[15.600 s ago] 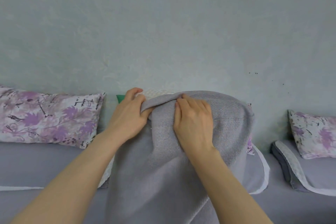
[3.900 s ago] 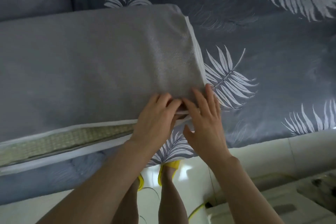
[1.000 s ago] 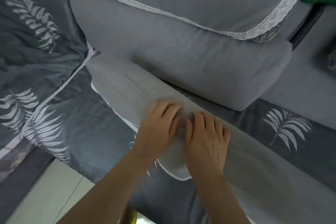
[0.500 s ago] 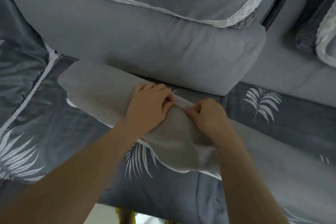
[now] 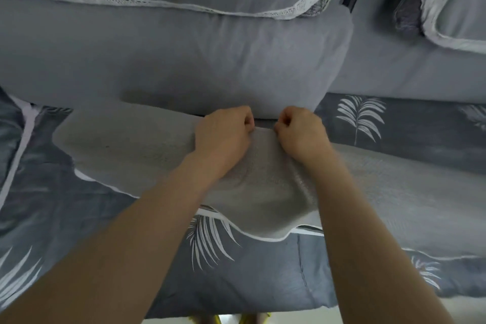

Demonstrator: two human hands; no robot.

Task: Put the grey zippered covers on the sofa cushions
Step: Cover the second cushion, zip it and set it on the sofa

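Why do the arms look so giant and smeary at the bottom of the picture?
Head view: the wide-angle lens stretches near things, so the left forearm and right forearm swell toward the bottom; the right forearm's edges look smeared, probably motion blur; the left hand and right hand pinching the grey cover look sharper; light is soft, no glare.

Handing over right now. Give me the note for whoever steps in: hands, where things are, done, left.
Left hand: pinches the far edge of the grey cover.
Right hand: pinches the same edge, close beside the left.
Cover lies across the leaf-print seat, its far edge against the big grey cushion.
Done: cover looks pulled on; no filling shows.
Left: close that edge; the zipper is hidden, so check it.
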